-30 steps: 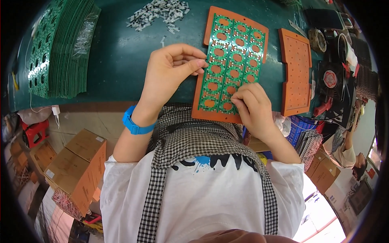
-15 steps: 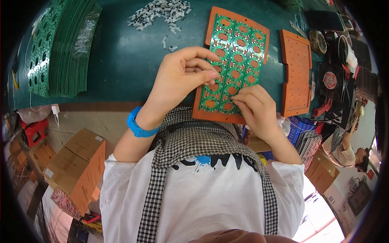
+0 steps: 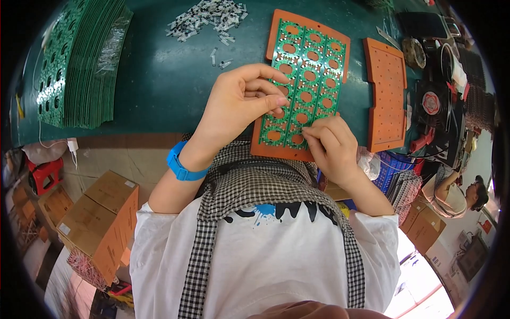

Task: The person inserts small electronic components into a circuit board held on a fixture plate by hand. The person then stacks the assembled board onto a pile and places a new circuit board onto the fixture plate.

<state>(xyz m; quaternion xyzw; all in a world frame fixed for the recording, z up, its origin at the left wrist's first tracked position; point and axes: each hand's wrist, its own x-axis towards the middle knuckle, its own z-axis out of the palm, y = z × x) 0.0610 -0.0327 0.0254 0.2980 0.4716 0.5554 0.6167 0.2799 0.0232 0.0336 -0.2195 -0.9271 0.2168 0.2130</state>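
A green circuit board panel [image 3: 319, 86] with rows of round cut-outs lies in an orange fixture plate [image 3: 281, 151] at the table's near edge. Over the panel's left side hovers my left hand [image 3: 234, 103], a blue band at its wrist. Its index finger arches above the curled others and the thumb tip meets them; whatever they hold is too small to name. My right hand [image 3: 336, 143] pinches at the panel's lower right part, thumb and index together, touching or just above the board. What sits between those fingertips is hidden.
Small clear parts with dark ends form a pile [image 3: 207, 20] at the far middle. A tall stack of green boards [image 3: 90, 74] stands at left. A second orange plate [image 3: 387, 95] lies right, near a small fan [image 3: 431, 103]. Cardboard boxes [image 3: 98, 212] stand below left; another person [image 3: 451, 194] is far right.
The view has shifted slightly, with the panel and plates appearing a little further left. My right hand keeps its pinch at nearly the same spot; my left hand's pose is almost unchanged.
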